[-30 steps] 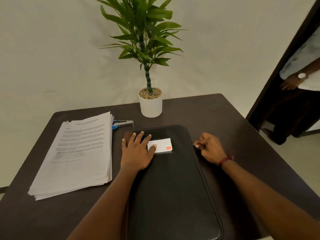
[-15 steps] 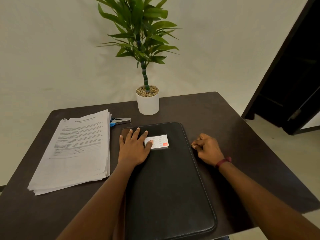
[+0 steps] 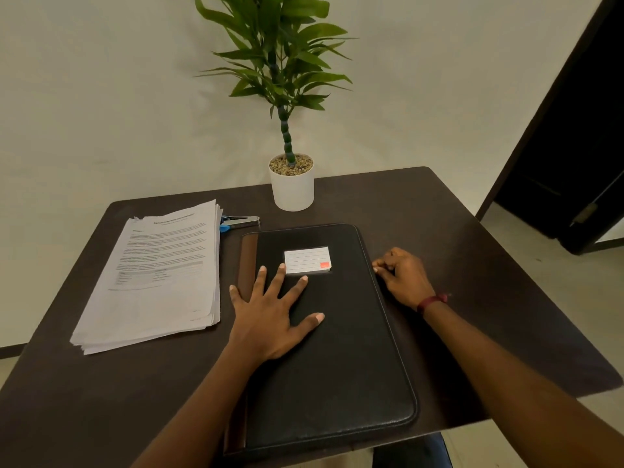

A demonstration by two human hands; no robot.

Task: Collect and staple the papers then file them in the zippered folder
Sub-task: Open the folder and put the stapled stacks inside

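Note:
A black zippered folder point(image 3: 337, 349) lies closed in the middle of the dark table, with a white label card point(image 3: 307, 260) on its cover. My left hand point(image 3: 270, 315) rests flat on the cover with fingers spread, just below the card. At the folder's right edge my right hand point(image 3: 401, 276) has its fingers curled, pinching at the zipper line; the pull itself is too small to make out. A stack of printed papers point(image 3: 158, 275) lies left of the folder. A stapler point(image 3: 239, 221) with a blue end peeks out behind the stack.
A potted green plant in a white pot point(image 3: 292, 190) stands at the table's back edge, behind the folder. The dark table point(image 3: 472, 265) ends close to the folder's near end. A dark doorway point(image 3: 574, 146) opens at the right.
My left hand slid down the cover toward me, off the label card, fingers now spread. My right hand stays at the folder's right edge. A person in the doorway is gone from view.

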